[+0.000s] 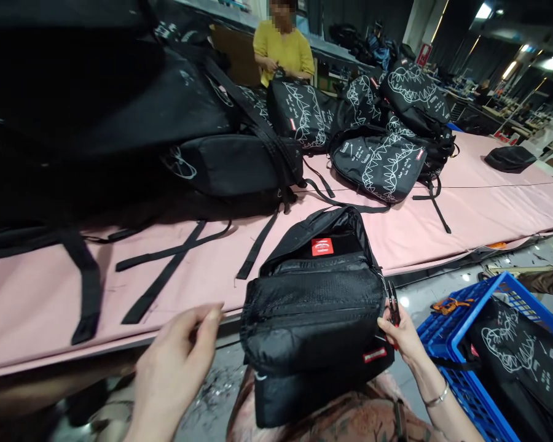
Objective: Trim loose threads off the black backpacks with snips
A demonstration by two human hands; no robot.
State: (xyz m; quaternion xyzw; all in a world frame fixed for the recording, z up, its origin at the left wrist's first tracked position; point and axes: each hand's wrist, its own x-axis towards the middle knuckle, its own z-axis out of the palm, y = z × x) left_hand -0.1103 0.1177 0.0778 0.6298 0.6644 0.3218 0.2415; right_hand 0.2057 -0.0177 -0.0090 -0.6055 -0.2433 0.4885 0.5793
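A black backpack [313,307] with a red label rests on my lap, its open top leaning against the pink table [479,209]. My right hand [403,337] is at the pack's right side, closed on small black thread snips [393,304] with the blades pointing up. My left hand [177,362] hovers left of the pack, apart from it, thumb and fingers pinched together; whether anything is in the pinch I cannot make out.
Black backpacks are piled at the left [120,123] and at the table's back [378,159], straps trailing over the pink top. A person in a yellow shirt [283,52] handles a pack across the table. A blue crate [498,356] with a backpack stands at my right.
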